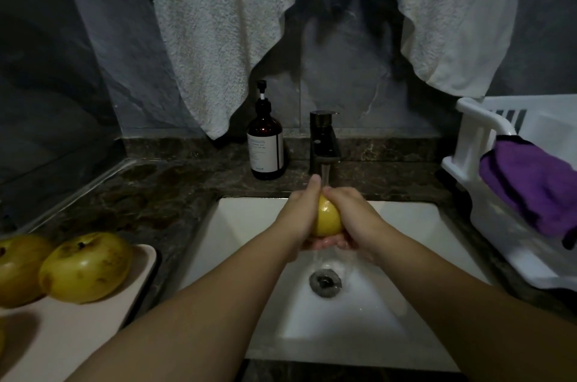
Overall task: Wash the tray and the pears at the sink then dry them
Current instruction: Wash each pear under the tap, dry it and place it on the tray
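A yellow pear (pixel 327 219) is held over the white sink (pixel 249 225) under running water from the dark faucet (pixel 324 144). My left hand (pixel 301 213) grips its left side and my right hand (pixel 352 216) wraps its right side, fingers curled beneath. Two more yellow-green pears (pixel 86 267) (pixel 17 269) lie on a pale pink tray (pixel 93 328) on the counter at the left.
A brown pump soap bottle (pixel 265 147) stands left of the faucet. A white dish rack (pixel 487 181) with a purple cloth (pixel 537 191) sits at the right. White towels (pixel 203 22) hang on the wall. The drain (pixel 325 281) lies below the hands.
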The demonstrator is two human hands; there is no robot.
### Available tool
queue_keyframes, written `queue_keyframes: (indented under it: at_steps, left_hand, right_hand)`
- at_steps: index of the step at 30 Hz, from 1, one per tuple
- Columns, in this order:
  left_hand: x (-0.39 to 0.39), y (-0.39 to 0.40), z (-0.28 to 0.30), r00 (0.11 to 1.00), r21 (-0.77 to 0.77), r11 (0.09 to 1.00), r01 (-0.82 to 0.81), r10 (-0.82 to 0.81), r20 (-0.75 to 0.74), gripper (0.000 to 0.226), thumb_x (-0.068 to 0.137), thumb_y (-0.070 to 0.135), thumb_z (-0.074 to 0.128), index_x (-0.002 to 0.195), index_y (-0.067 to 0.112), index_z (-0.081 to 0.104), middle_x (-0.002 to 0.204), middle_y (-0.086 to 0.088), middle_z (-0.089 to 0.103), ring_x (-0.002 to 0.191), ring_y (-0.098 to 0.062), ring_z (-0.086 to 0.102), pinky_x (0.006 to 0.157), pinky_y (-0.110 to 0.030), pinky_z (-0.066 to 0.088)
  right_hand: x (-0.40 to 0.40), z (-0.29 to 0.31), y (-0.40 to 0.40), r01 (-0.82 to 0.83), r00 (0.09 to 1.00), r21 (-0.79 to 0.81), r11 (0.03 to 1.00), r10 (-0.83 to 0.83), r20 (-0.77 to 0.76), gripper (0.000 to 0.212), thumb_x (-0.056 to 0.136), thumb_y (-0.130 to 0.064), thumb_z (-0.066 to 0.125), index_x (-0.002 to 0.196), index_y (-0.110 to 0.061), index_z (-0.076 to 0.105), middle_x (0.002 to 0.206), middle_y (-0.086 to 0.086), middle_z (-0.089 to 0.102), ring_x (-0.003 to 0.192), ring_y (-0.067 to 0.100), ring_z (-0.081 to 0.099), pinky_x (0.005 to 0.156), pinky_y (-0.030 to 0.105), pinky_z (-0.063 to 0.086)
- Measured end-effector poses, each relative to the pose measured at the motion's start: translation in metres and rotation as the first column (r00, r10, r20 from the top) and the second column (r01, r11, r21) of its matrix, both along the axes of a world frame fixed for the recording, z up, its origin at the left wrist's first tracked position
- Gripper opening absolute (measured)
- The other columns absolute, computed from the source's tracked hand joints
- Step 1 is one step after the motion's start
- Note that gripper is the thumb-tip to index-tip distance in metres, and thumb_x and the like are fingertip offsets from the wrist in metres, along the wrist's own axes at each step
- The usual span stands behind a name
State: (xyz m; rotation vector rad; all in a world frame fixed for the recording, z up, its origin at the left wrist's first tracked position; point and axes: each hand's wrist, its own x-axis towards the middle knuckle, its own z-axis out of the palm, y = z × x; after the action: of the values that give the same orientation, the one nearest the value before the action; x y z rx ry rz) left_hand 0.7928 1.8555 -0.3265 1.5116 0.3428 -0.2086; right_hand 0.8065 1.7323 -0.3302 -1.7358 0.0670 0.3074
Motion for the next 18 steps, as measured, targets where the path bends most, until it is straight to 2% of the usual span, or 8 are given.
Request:
queue_keyframes:
  at_steps: [2,4,6,8,10,13,16,18]
  left_hand:
    - [0.0011,0.0015,-0.0030,0.999,-0.006,0.999,0.047,-0.047,-0.014,0.065,0.090,0.078,0.052,0.131,0.027,0.051,0.119,-0.017,0.066,0.091,-0.037,0.077,0.074,-0.049,0.065]
    - [0.0030,-0.0003,-0.0052,0.996,0.163,0.987,0.013,-0.027,0.080,0.060,0.099,0.071,0.042,0.134,0.023,0.051,0.113,-0.010,0.065,0.092,-0.028,0.074,0.069,-0.040,0.064]
    - [0.0052,-0.0003,-0.0070,0.976,0.341,0.936,-0.091,0.015,0.219,0.052,0.108,0.059,0.028,0.134,0.022,0.053,0.118,-0.011,0.064,0.104,-0.029,0.067,0.087,-0.043,0.059]
    - [0.0051,0.0012,-0.0069,0.961,0.370,0.917,-0.150,0.047,0.272,0.048,0.110,0.051,0.023,0.126,0.021,0.057,0.121,-0.016,0.064,0.112,-0.033,0.063,0.101,-0.051,0.053]
    - [0.0057,0.0024,-0.0054,0.982,0.272,0.956,-0.105,0.056,0.182,0.046,0.108,0.057,0.027,0.124,0.025,0.057,0.122,-0.018,0.064,0.111,-0.037,0.066,0.096,-0.057,0.057]
    - [0.0020,0.0047,-0.0019,1.000,0.082,0.997,0.014,-0.013,-0.014,0.057,0.098,0.074,0.040,0.121,0.026,0.059,0.116,-0.018,0.069,0.094,-0.037,0.076,0.080,-0.050,0.065]
    - [0.0055,0.0033,-0.0078,0.997,0.223,0.975,-0.016,-0.001,0.076,0.061,0.100,0.071,0.040,0.134,0.022,0.054,0.120,-0.012,0.064,0.101,-0.031,0.070,0.068,-0.039,0.065]
    - [0.0066,0.0028,-0.0100,0.988,0.300,0.952,-0.055,0.008,0.155,0.059,0.102,0.068,0.037,0.138,0.023,0.050,0.119,-0.009,0.061,0.100,-0.028,0.067,0.063,-0.035,0.063]
  right_hand:
    - [0.0014,0.0003,-0.0021,0.001,0.998,-0.043,0.999,0.002,0.070,0.038,0.094,-0.063,0.054,0.122,-0.038,0.050,0.114,0.014,0.063,0.070,0.028,0.072,0.039,0.020,0.043]
    - [0.0031,-0.0008,-0.0012,0.020,0.999,-0.029,0.999,-0.019,0.035,0.046,0.094,-0.071,0.049,0.125,-0.037,0.048,0.113,0.015,0.064,0.060,0.026,0.073,0.039,0.020,0.043]
    - [0.0037,-0.0012,0.0016,0.033,0.998,0.014,0.999,-0.032,-0.062,0.057,0.091,-0.077,0.046,0.128,-0.035,0.047,0.110,0.018,0.068,0.062,0.028,0.074,0.041,0.022,0.044]
    - [0.0041,-0.0020,0.0033,0.011,0.983,0.084,0.996,0.005,-0.182,0.066,0.087,-0.080,0.050,0.128,-0.029,0.051,0.099,0.020,0.073,0.053,0.023,0.071,0.041,0.021,0.045]
    - [0.0059,-0.0042,0.0025,-0.006,0.990,0.098,0.995,0.020,-0.142,0.058,0.089,-0.075,0.053,0.128,-0.032,0.051,0.100,0.020,0.071,0.052,0.023,0.069,0.043,0.023,0.047]
    - [0.0062,-0.0059,0.0008,-0.059,0.995,0.003,0.998,0.059,0.077,0.043,0.094,-0.065,0.052,0.130,-0.044,0.046,0.111,0.013,0.063,0.067,0.025,0.072,0.043,0.024,0.047]
    - [0.0052,-0.0058,0.0024,-0.025,0.999,0.015,1.000,0.025,-0.030,0.049,0.090,-0.078,0.045,0.125,-0.043,0.048,0.109,0.016,0.067,0.069,0.028,0.076,0.042,0.023,0.043]
    - [0.0038,-0.0055,0.0052,-0.012,0.997,0.028,1.000,0.015,-0.075,0.051,0.089,-0.080,0.044,0.120,-0.040,0.050,0.103,0.019,0.070,0.062,0.026,0.073,0.043,0.022,0.041]
